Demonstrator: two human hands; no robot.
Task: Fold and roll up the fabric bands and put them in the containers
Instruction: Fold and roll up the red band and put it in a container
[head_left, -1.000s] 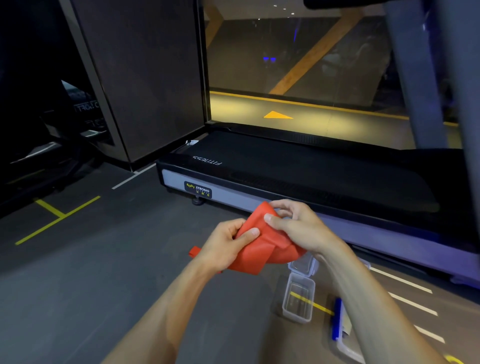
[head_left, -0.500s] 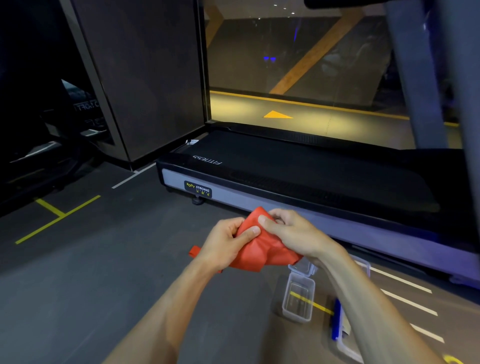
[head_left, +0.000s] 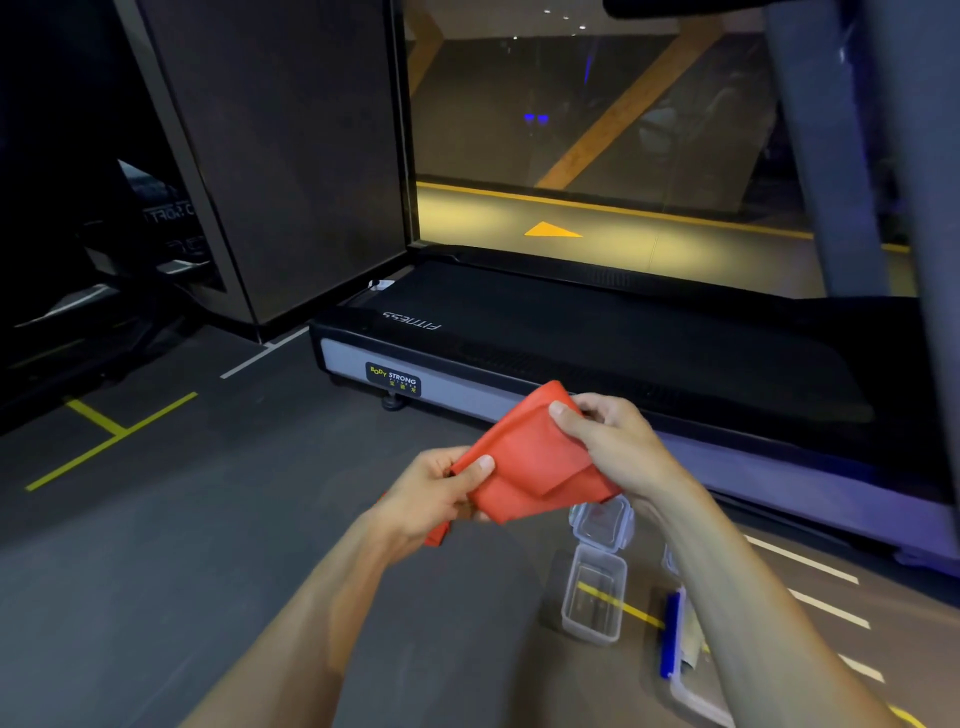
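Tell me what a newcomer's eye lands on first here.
The red fabric band, held partly folded in mid-frame, pinched by the left hand and the right hand. Just below it an open clear container sits on the dark floor, and behind runs a black treadmill.

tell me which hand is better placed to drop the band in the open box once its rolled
Probably the right hand. It grips the red band almost directly above the open clear box on the floor. The left hand pinches the band's other edge, farther from the box.
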